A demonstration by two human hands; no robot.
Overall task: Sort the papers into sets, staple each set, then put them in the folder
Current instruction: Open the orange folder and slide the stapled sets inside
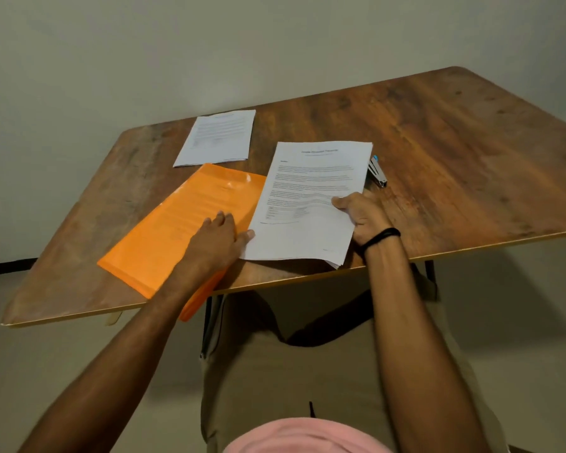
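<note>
A stack of white printed papers (311, 197) lies near the front edge of the wooden table (471, 152). My right hand (363, 214) grips the stack's right edge, thumb on top of the sheets. My left hand (218, 238) rests flat on the orange folder (177, 233), its thumb touching the stack's lower left corner. The folder lies slanted and hangs over the table's front edge. A second, smaller set of white papers (218, 137) lies at the back of the table. A stapler (377, 171) with a blue tip pokes out from behind the stack's right side.
Bare wood stretches to the right of the stapler and along the left side of the table. A plain wall stands behind the table. Below the front edge are the table's black legs and my lap.
</note>
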